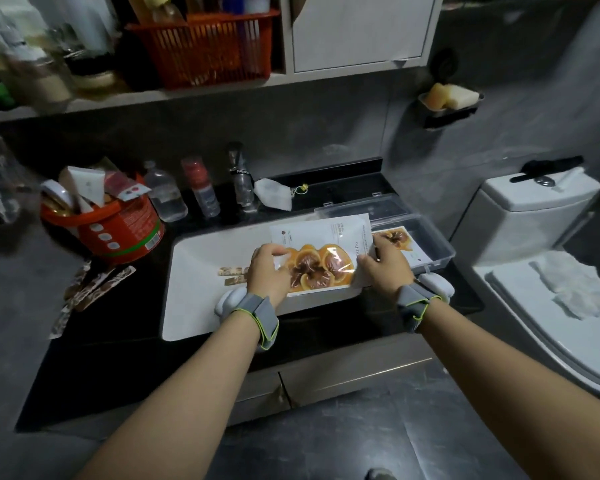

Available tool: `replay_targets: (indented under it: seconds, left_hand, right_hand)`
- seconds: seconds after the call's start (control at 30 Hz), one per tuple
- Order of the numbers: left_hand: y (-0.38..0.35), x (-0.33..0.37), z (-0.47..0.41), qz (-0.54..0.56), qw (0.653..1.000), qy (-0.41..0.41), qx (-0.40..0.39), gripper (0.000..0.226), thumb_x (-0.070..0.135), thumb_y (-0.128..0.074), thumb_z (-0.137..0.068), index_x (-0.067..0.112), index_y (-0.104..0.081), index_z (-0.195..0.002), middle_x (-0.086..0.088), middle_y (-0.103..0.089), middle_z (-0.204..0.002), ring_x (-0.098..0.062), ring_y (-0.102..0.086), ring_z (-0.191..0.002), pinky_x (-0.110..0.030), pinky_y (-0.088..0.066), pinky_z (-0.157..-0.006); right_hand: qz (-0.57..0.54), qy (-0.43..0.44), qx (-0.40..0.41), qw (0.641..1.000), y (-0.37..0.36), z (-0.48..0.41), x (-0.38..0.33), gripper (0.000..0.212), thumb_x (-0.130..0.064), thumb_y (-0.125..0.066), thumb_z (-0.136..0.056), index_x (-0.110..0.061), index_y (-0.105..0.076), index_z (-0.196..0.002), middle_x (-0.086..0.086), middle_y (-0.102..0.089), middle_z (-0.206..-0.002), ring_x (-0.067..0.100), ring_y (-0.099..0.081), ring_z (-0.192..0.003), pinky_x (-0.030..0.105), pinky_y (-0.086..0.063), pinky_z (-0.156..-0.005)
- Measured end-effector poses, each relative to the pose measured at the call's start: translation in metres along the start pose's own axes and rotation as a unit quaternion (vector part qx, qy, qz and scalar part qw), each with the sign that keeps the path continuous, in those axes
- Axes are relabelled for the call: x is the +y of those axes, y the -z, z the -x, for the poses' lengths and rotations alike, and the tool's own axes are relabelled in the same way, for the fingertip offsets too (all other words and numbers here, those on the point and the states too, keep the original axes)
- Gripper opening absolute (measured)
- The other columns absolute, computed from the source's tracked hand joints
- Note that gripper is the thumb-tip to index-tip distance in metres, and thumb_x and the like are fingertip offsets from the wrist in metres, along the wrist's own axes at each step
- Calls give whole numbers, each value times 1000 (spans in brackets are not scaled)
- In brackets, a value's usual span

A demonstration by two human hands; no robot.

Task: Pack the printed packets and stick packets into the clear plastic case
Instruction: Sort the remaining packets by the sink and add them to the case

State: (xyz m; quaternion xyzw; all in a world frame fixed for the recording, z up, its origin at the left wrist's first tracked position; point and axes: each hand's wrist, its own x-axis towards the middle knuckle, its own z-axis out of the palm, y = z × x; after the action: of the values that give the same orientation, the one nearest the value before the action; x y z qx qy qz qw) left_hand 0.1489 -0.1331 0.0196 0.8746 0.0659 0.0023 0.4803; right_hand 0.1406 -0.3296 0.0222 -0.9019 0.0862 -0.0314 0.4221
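Observation:
A white printed packet [321, 252] with an orange and brown mushroom picture is held over the white sink. My left hand [269, 271] grips its left edge and my right hand [383, 268] grips its right edge. To the right stands the clear plastic case [440, 249], lid open, with another printed packet [400, 240] lying inside. Two brown-patterned stick packets [232, 274] lie in the sink, left of my left hand. Several more stick packets [96, 289] lie on the dark counter at the left.
A white sink [194, 292] is set in the black counter. An orange tub [118, 233] of tubes and sachets stands at the left, bottles [201, 192] and a white mask [274, 194] behind the sink. A toilet [534, 216] is at the right.

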Motion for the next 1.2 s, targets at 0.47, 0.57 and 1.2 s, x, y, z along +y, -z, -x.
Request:
replay_targets:
  seconds: [0.47, 0.57, 1.2]
  left_hand:
    - [-88, 54, -40, -34, 995, 35, -92, 41, -2, -53, -84, 16, -54, -121, -19, -56, -124, -39, -56, -111, -37, -48, -87]
    - [-101, 55, -45, -68, 993, 44, -90, 43, -4, -50, -84, 15, -55, -121, -16, -57, -125, -36, -56, -110, -32, -46, -84]
    - [-130, 55, -40, -391, 915, -88, -41, 48, 3, -51, -82, 19, -48, -128, -6, -21, -153, -31, -23, -135, -38, -29, -104]
  right_hand:
    - [75, -58, 6, 995, 67, -66, 58, 40, -15, -49, -90, -10, -38, -128, 22, -60, -118, 40, -58, -105, 33, -41, -80]
    - [98, -63, -14, 993, 67, -77, 70, 35, -18, -48, -93, -5, -39, -124, 24, -60, -116, 41, -58, -103, 33, -40, -79]
    - [197, 0, -87, 977, 68, -94, 98, 29, -26, -53, -89, -14, -59, -114, 18, -54, -123, 39, -52, -114, 35, -42, -95]
